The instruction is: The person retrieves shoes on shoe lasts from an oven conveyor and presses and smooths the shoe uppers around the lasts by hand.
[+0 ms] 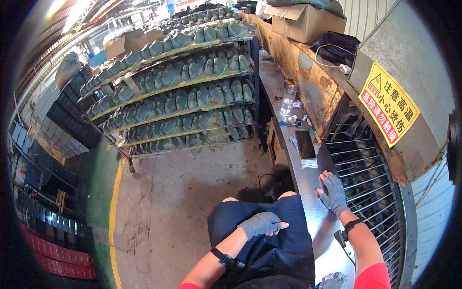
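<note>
My left hand, in a grey fingerless glove, lies on the dark shorts over my lap. Its fingers are loosely curled in and the thumb points to the right; nothing shows in it. My right hand, gloved the same way, rests flat on the shiny metal ledge, fingers stretched forward and holding nothing. Just ahead of that hand, a dark-screened phone lies on a pale cloth or packet. A clear bottle stands farther up the ledge.
Right of the ledge runs a conveyor of metal bars beneath a hood with a yellow heat-warning sign. A rack ahead carries rows of grey-green shoe-shaped forms. Small items lie near the bottle. Red crates stand at far left.
</note>
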Demonstrator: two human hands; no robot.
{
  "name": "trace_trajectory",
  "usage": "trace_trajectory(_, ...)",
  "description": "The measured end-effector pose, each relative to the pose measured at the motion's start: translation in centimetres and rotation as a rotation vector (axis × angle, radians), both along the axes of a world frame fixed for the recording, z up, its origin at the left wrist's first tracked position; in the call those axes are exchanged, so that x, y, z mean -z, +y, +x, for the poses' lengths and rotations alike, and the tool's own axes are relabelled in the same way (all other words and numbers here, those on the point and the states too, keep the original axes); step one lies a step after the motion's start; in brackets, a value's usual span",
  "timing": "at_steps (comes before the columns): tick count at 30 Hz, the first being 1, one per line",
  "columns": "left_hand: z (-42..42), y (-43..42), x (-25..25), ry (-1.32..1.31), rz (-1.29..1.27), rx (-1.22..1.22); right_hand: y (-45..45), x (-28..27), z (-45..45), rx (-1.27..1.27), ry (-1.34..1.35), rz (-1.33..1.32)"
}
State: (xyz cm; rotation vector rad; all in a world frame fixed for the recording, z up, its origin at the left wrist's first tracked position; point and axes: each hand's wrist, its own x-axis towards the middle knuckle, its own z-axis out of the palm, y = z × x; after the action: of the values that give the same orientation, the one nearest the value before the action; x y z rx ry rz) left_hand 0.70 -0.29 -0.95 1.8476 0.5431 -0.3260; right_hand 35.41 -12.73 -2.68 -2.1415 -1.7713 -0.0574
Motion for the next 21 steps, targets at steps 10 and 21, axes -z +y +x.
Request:
trace_trajectory(10, -0.05, 0.1, 0.0, -0.015, -0.012, -0.006, -0.02, -0.26, -0.13, -0.009, -0.007, 0.002)
trace_trajectory(21, -0.02, 0.05, -0.42, 0.004, -0.003, -0.006, -0.01, -0.45, -0.24, -0.01, -0.01, 0.0)
